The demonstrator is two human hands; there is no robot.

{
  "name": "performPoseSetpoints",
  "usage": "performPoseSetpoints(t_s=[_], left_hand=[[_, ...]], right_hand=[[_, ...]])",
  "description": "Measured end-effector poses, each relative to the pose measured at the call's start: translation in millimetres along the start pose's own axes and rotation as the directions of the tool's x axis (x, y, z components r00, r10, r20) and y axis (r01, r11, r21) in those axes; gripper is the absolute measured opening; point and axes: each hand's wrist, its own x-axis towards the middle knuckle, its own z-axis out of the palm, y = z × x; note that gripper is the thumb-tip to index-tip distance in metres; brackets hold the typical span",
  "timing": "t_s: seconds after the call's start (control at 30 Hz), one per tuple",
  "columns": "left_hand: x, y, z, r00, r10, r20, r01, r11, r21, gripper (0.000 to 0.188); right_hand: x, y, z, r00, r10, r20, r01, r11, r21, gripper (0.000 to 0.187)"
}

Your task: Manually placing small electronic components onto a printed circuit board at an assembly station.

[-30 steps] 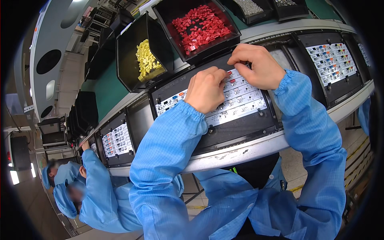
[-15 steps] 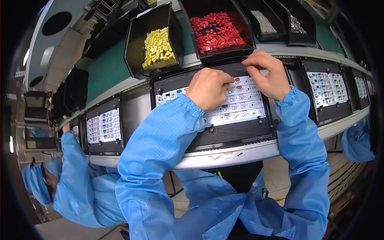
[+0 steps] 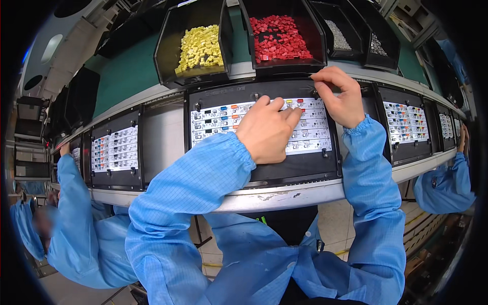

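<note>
My left hand (image 3: 267, 132) lies over the middle of a black tray (image 3: 264, 175) that carries white circuit boards (image 3: 206, 113) in rows. Its fingers are bent down to the boards; the fingertips and whatever they hold are hidden. Beyond its index finger, a yellow part (image 3: 289, 101) and a red part (image 3: 300, 101) sit on the top row. Blue connectors (image 3: 223, 108) and orange ones (image 3: 234, 107) show left of the hand. My right hand (image 3: 344, 99) hovers at the tray's far right corner, thumb and index finger pinched together; anything between them is too small to name.
Beyond the tray stand black bins with yellow parts (image 3: 201, 48), red parts (image 3: 279, 38) and clear small parts (image 3: 338, 35). Similar board trays flank mine at left (image 3: 114, 150) and right (image 3: 406, 122). Blue-sleeved co-workers work at left (image 3: 76, 203) and right (image 3: 445, 185).
My left hand has moved back toward me and slightly left, uncovering the yellow part on the top row. The trays appear further left against the bins. My right hand keeps its pinch.
</note>
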Motion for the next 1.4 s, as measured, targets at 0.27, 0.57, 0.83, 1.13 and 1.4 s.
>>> performPoseSetpoints(t_s=[0.27,0.57,0.83,1.13,1.4], left_hand=[[10.8,4.5,-8.4,0.988,-0.03,0.149,0.028,0.999,0.021,0.058],[5.0,3.8,-18.1,0.959,0.121,-0.258,-0.141,0.988,-0.06,0.042],[-18.8,-128.1,-56.9,0.65,-0.579,-0.492,0.508,0.813,-0.286,0.024],[1.0,-220.2,-31.3,0.603,-0.797,0.037,0.796,0.599,-0.086,0.018],[10.1,-250.7,2.0,0.668,-0.744,-0.004,0.742,0.667,-0.072,0.027]], right_hand=[[38.5,8.0,9.5,0.972,-0.228,-0.06,0.219,0.967,-0.13,0.018],[135.7,10.2,64.2,0.782,0.445,0.436,-0.049,0.741,-0.669,0.036],[137.4,22.2,64.2,0.898,0.331,0.291,-0.05,0.733,-0.678,0.02],[81.1,-11.8,41.8,0.983,-0.182,0.029,0.184,0.977,-0.11,0.015],[-21.6,-23.1,-18.8,0.902,0.351,0.251,-0.41,0.878,0.246,0.018]])
